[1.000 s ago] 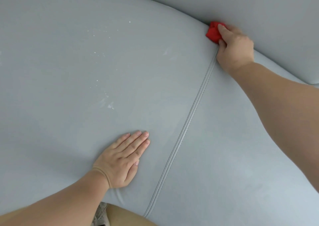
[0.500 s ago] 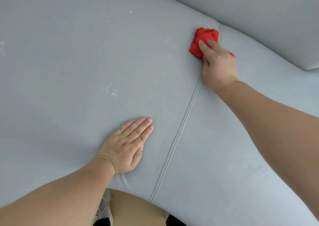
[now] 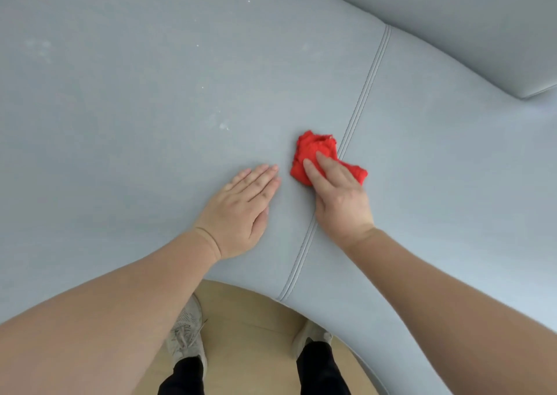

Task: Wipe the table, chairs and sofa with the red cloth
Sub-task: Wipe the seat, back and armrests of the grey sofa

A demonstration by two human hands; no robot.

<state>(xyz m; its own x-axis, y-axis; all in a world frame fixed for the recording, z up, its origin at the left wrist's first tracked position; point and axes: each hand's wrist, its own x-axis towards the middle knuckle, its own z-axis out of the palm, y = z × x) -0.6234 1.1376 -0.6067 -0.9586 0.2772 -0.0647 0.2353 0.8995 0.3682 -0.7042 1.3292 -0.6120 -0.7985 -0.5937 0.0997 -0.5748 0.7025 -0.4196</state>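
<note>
Head view | red cloth (image 3: 313, 150), bunched, on sofa seat (image 3: 135, 93), touching left side of stitched seam (image 3: 361, 99) | right hand (image 3: 340, 201) on top, fingers (image 3: 324, 161) gripping it | left hand (image 3: 241, 210) just beside, fingers (image 3: 259, 174) straight, flat on seat | white specks (image 3: 223, 126) farther left | grey shoes (image 3: 185, 331) on tan floor (image 3: 250, 334) below

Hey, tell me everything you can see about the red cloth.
The cloth is bright red, soft-looking fabric, crumpled into a wad. It lies on the grey sofa seat, across the stitched seam. The right hand grips it from above, covering its near part. The left hand lies close, not touching.
</note>
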